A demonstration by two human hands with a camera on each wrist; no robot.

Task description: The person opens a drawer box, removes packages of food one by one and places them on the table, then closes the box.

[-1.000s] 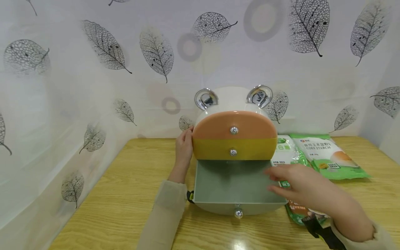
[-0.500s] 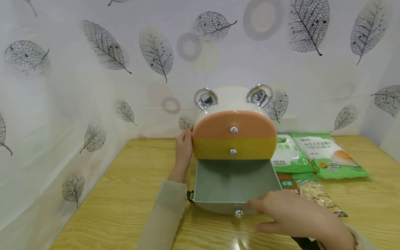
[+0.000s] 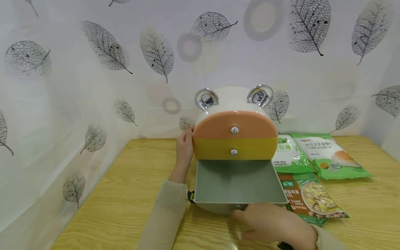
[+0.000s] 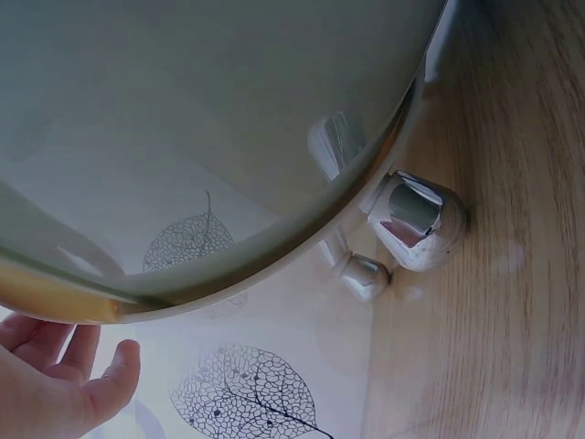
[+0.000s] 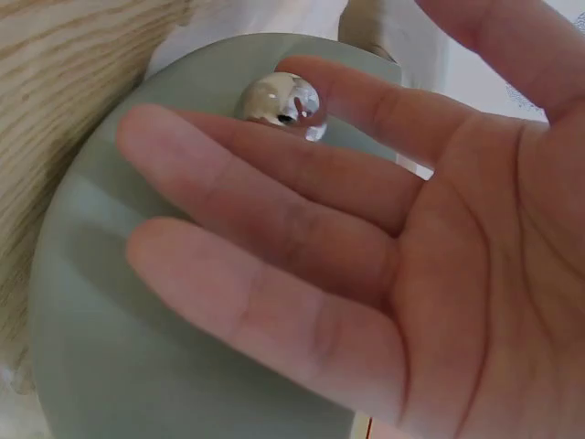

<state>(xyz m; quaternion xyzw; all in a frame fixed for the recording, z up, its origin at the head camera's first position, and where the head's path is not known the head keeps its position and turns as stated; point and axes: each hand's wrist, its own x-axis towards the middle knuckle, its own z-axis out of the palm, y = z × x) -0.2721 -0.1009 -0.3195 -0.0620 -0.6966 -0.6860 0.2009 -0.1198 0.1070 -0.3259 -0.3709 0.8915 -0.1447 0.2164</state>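
A small rounded storage box (image 3: 232,98) with two chrome ear shapes stands on the table, its orange drawer (image 3: 215,125) and yellow drawer (image 3: 212,149) closed. Below them the grey-green drawer (image 3: 237,182) is pulled out, with nothing inside. My left hand (image 3: 184,147) rests against the box's left side; in the left wrist view its fingers (image 4: 84,346) touch the lower wall. At the front of the green drawer is my right hand (image 3: 273,220). The right wrist view has its fingers (image 5: 274,219) extended around the round chrome knob (image 5: 281,102), index fingertip right beside it.
To the right lie a corn starch bag (image 3: 331,156), a white-and-green packet (image 3: 290,156) and a brown-and-green food packet (image 3: 312,198). Chrome feet (image 4: 416,219) raise the box off the wooden table (image 3: 125,208). Behind hangs a leaf-patterned curtain (image 3: 150,114).
My right hand has moved from over the green drawer's right side down and left to its front knob, uncovering the brown-and-green packet. My left hand and the box have stayed put.
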